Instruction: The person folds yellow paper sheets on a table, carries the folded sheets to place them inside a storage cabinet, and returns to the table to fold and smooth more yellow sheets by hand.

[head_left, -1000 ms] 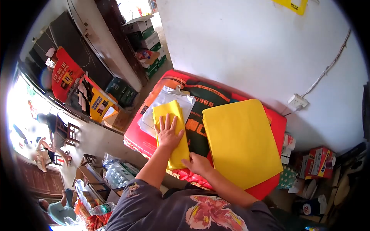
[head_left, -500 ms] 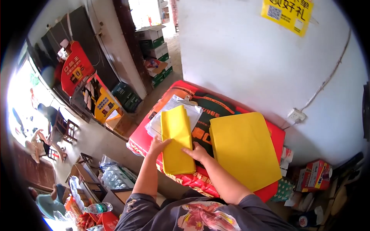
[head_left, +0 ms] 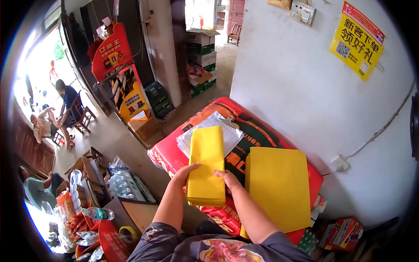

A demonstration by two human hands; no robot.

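Observation:
A long, narrow folded bundle of yellow sheet material (head_left: 207,153) is between my hands, above the front of a red package stack. My left hand (head_left: 185,174) grips its left edge with the thumb on top. On its right edge, my right hand (head_left: 229,180) has its thumb on the upper face; the fingers beneath are hidden. A wider yellow folded stack (head_left: 279,187) lies flat to the right. Partly covered by the bundle's far end is a clipboard with white papers (head_left: 231,139), resting on the red packages (head_left: 168,150).
A white wall (head_left: 279,78) borders the red stack at the back and right. To the left stand a red display rack (head_left: 112,52), a cardboard-topped table (head_left: 131,214) and wrapped bottles (head_left: 124,185). Green-and-white boxes (head_left: 203,61) line the doorway. People sit on chairs (head_left: 80,115) far left.
My view has tilted up and turned left, showing more of the wall poster and doorway. Both hands keep hold of the yellow bundle, which now appears more upright in view.

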